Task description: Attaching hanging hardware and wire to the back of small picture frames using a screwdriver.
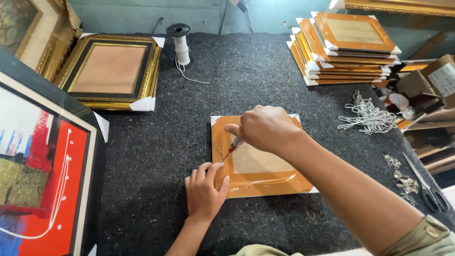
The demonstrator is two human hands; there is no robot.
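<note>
two bare hands and forearms show, coming in from the lower edge. the left hand (204,190) has no glove, ring or band; its nails are short and plain, and the forearm behind it is uncovered down to the picture's edge. the right hand (265,128) is likewise bare, with no watch or bracelet at the wrist, and the forearm is uncovered for most of its length. near the elbow on the right arm a sleeve (422,239) begins, olive-green cloth, loosely cut, with a thick hem and one round button of the same dull green on it. a strip of the same cloth shows at the bottom edge.
</note>
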